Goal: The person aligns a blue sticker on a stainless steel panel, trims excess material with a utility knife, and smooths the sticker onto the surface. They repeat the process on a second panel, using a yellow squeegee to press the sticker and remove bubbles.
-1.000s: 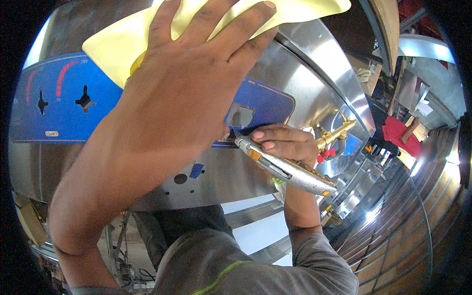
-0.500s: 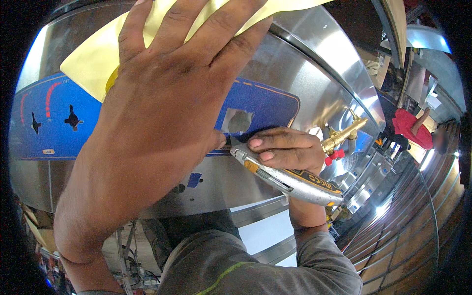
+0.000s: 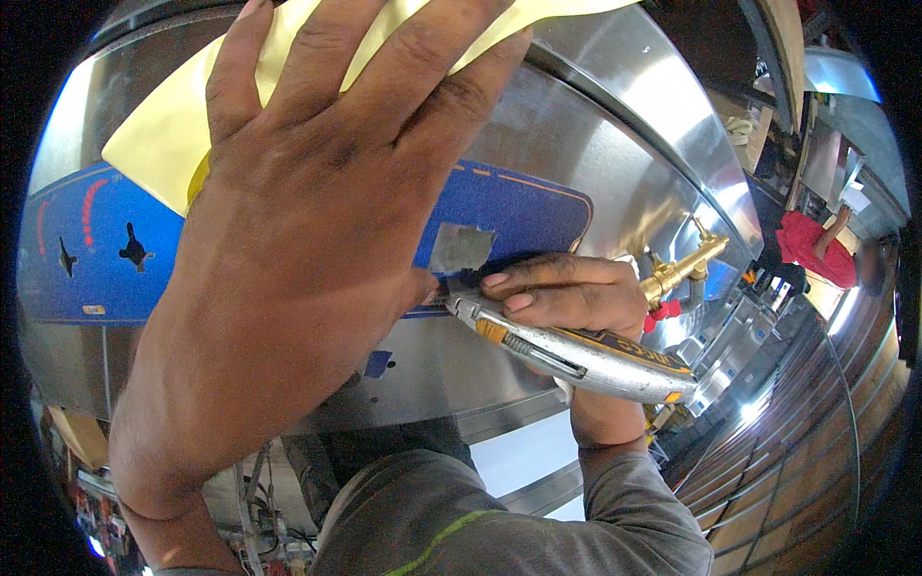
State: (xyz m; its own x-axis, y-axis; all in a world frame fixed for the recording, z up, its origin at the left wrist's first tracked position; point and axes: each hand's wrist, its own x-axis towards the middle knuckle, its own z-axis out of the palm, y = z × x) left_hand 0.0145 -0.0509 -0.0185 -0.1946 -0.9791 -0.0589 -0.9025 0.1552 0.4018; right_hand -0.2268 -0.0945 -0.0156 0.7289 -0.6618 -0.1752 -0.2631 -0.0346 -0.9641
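On the curved steel front: a blue label point(image 3: 509, 216) with a dashed orange line near its upper edge; a small square patch of it is cut away to bare metal just above the knife tip.
Steel drum point(image 3: 615, 144): brushed, shiny, bulging toward the camera, with a seam running down its right side.
Utility knife point(image 3: 576, 350): silver metal body with a yellow band near the nose; it lies slanted, nose up-left against the lower edge of the blue label, tail down-right.
Right hand point(image 3: 567, 298): fingers curled and closed around the knife body, forefinger stretched along its top.
Left hand point(image 3: 317, 240): fingers spread wide, palm pressed flat on the drum, pinning a pale yellow sheet point(image 3: 163, 134) under the fingers.
Brass tap point(image 3: 677, 274): sticks out from the drum to the right, just beyond the right hand, with a red part below it.
Hidden: the left hand covers the middle of the blue label; the knife blade itself is too small to make out, and the thumb of the left hand screens its tip.
Cut off: the yellow sheet runs out of the top edge.
Far right: a person in a red top point(image 3: 816, 250), small and blurred.
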